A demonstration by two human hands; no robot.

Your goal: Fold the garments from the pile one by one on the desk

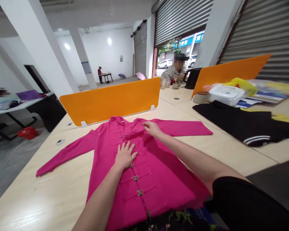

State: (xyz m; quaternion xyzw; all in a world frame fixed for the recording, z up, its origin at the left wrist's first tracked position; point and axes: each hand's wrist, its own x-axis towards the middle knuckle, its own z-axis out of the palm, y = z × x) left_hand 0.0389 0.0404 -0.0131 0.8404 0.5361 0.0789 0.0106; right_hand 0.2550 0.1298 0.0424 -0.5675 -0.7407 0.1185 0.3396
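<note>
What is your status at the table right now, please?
Left hand flat on pink jacket, by the button line. Right hand pinching fabric near the collar. Black garment lies apart, to the right.

An orange divider panel [110, 99] is standing upright on the table [50, 189], just beyond the fingers. A second orange panel [231, 72] is standing farther off, beyond and to the right of the fingers. A black garment with white stripes [245, 125] is lying flat well to the right of the fingers. White packets [227, 93] and a round lid [201, 97] are sitting behind it. A red basin [27, 132] is resting on the floor, far left of the fingers. A seated person [174, 73] is working at the far table.
</note>
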